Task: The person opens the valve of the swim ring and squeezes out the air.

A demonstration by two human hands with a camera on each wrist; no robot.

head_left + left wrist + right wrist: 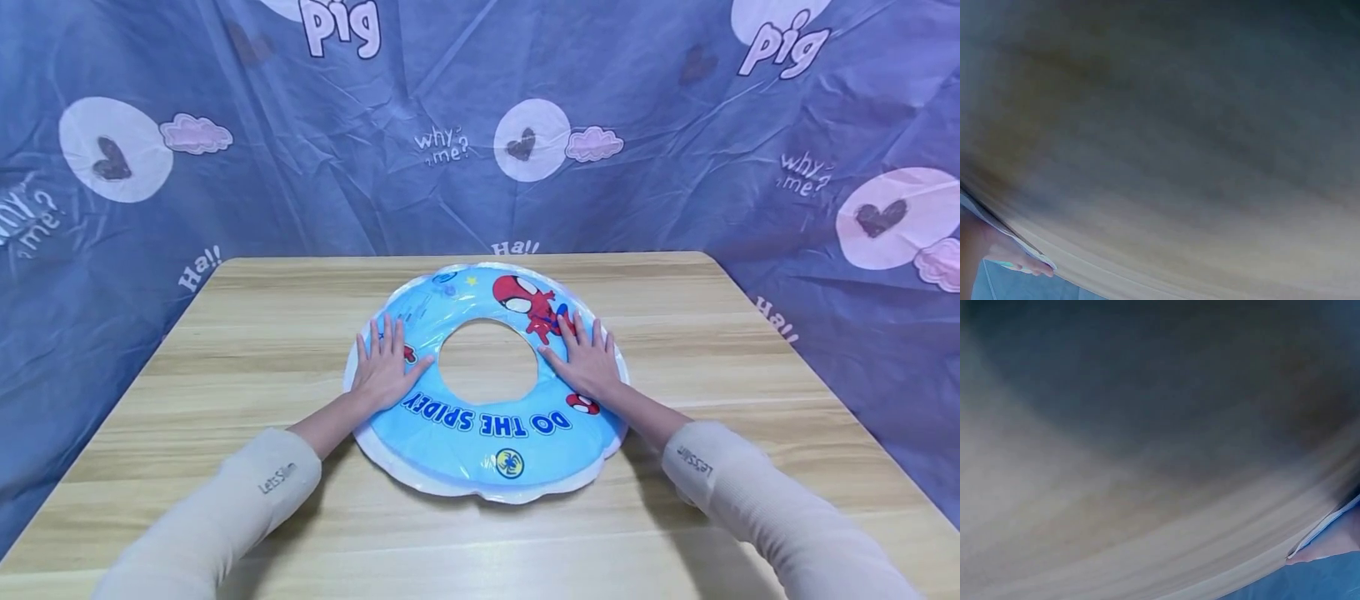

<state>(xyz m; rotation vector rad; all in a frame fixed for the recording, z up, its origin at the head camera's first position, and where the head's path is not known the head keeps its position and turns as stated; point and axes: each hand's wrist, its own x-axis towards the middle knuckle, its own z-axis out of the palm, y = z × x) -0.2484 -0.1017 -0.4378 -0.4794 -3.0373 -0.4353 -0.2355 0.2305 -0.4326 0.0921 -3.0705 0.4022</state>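
A light-blue inflatable swim ring [480, 454] with a white outer seam lies flat on the wooden table in the head view. Its print shows a red cartoon spider figure and the words "DO THE SPIDEY", upside down from here. My left hand [386, 371] rests on the ring's left side, fingers spread and pointing away. On the right side lies my right hand [588, 362], palm down with its fingers spread as well. The wrist views mostly show shadowed tabletop, with a bit of the left hand [1007, 253] and right hand [1335, 540] at their lower corners.
The wood-grain table [225, 358] extends around the ring on every side, and its surface shows through the ring's centre hole. A blue patterned cloth [360, 183] hangs behind the table's far edge and along both sides.
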